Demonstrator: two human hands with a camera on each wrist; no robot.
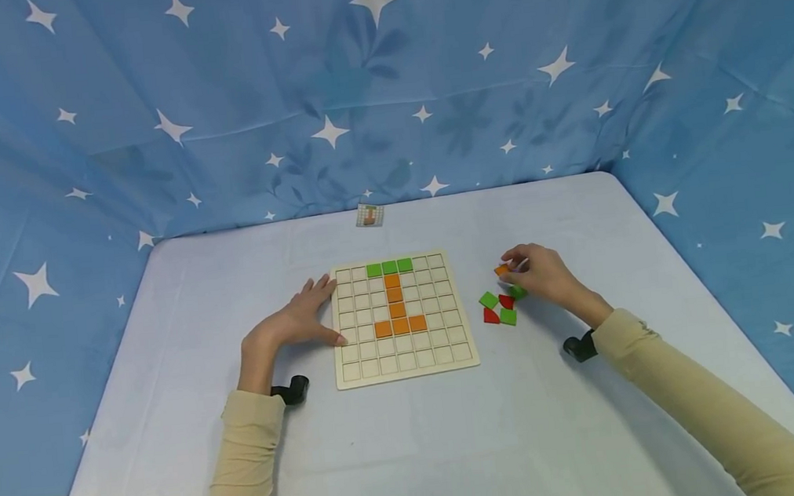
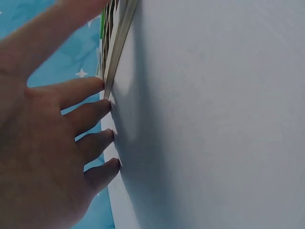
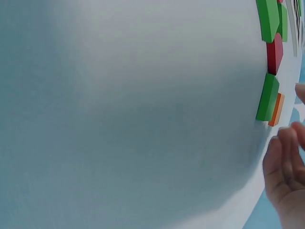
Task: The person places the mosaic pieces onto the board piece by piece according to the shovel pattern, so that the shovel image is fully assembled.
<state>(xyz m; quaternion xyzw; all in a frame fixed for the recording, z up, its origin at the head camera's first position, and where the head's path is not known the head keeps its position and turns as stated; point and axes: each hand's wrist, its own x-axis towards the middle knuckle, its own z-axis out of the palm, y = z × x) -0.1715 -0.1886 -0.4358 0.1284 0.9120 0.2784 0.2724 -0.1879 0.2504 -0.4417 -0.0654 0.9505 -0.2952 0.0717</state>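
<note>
Blue star-print curtain (image 1: 220, 169) wraps the back and both sides, with a white-covered table (image 1: 415, 451) in front of it. Two beige sleeves (image 1: 246, 466) reach in from the near side.

Middle of the table is a pale wooden grid board (image 1: 407, 362), flat, seven by seven shallow squares with a plain rim. Three green tiles (image 1: 389, 267) sit in the top row, then orange tiles (image 1: 400, 326) run down the centre column and spread to three across, so it looks like a capital I.

Left hand (image 1: 297, 316) is spread along the board's left edge, fingers loose, not gripping anything. Right hand (image 1: 541, 271) is off to the right, thumb and fingertips curved around a loose orange tile (image 1: 501, 270); honestly can't tell if it's actually pinched.

Black wrist gadgets (image 1: 297, 389) show at both cuffs. Small picture card (image 1: 370, 216) lies behind the board, with a tiny I on a grid. Smallest stuff: loose green squares (image 1: 489, 300) mixed with red pieces (image 1: 491, 315), scattered just below the right hand.
</note>
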